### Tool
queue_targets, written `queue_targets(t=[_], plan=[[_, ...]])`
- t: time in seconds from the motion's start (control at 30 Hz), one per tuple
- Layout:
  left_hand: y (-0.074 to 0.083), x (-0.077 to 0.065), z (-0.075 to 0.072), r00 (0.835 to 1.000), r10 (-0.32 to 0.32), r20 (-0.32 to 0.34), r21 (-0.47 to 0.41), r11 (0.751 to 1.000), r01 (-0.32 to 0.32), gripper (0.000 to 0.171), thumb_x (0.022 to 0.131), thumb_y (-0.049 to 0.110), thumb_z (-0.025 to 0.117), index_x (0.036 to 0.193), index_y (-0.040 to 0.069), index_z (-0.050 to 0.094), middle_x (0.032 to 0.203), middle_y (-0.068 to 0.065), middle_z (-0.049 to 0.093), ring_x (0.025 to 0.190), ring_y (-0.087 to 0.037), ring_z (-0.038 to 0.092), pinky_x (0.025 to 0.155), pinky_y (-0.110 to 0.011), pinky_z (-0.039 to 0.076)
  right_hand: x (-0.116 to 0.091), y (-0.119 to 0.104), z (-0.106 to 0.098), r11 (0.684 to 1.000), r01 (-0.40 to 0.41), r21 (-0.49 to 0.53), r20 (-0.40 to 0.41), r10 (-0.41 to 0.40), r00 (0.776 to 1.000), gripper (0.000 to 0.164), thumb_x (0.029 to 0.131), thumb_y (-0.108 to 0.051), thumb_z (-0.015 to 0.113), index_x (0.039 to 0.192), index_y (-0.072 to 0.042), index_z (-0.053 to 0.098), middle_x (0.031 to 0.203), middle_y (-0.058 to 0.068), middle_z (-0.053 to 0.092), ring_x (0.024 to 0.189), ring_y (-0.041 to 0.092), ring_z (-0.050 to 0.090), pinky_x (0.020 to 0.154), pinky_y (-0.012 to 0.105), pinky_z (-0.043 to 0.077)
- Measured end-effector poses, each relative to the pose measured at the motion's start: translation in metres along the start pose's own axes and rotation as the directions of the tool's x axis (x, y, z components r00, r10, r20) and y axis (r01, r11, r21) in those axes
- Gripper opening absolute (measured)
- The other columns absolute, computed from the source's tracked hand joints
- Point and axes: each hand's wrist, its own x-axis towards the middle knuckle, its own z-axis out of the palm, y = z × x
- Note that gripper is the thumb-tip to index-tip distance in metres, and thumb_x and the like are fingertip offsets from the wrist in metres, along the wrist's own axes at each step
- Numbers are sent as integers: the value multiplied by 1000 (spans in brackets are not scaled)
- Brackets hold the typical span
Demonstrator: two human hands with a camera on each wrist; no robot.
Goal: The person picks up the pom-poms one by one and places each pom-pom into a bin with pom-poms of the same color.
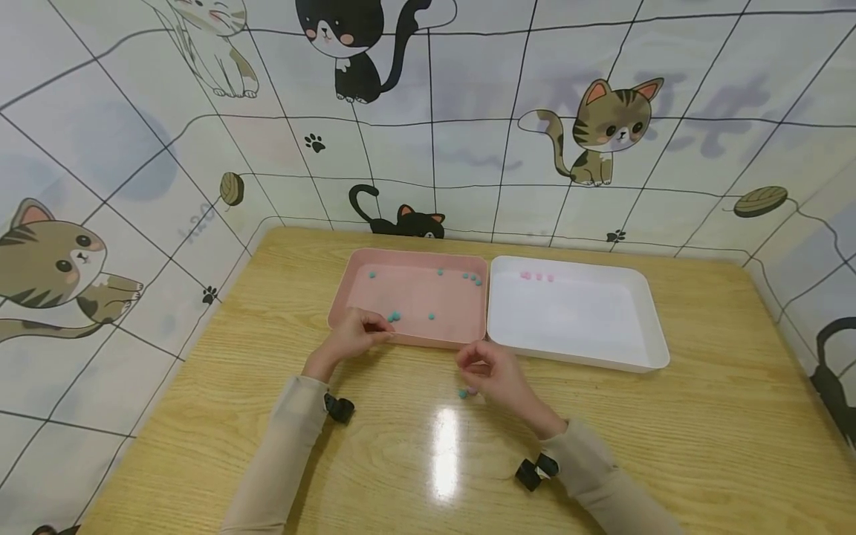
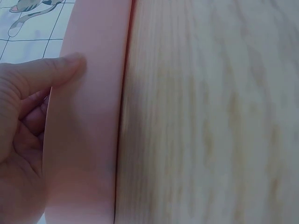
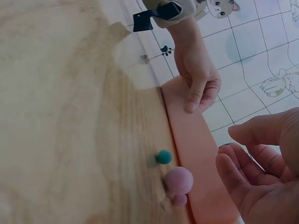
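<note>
Clock hours were read in the head view, with twelve at the far side. The right hand partly hid the items lying on the table near the five o'clock corner of the pink tray. From the head, only a green-blue spot and a sliver of pink showed there. The right wrist view resolved them as a loose teal ball, a large pink ball and a small pink ball, the pink pair apparently touching. Teal balls lay scattered in the pink tray, at ten, one, two, five and seven o'clock; those at seven, just beyond the left hand, were bunched and hard to count. The white tray stood just beside the pink tray, at its three o'clock, with pink balls near its own eleven; their number was also unclear. Both sleeves were cut off by the lower edge.

The left hand gripped the pink tray's near wall at seven o'clock, thumb flat on the outer face; its fingers were largely hidden behind the wall in the left wrist view. The right hand was loosely bent and partly open, with a gap between thumb tip and forefinger. Whether it touched either tray could not be determined.
</note>
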Motion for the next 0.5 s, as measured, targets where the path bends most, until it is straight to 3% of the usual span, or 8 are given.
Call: queue_targets(t=[0.5], plan=[[-2,0,-1,1000,-20,14,2,1000,20,6,81,0,71,77,4,73,73,-5,69,59,-8,56,53,-21,46,-8,9,8,992,69,-105,131,-55,990,21,77,15,64,95,7,59,95,19,60,89,36,62,78,35,53]])
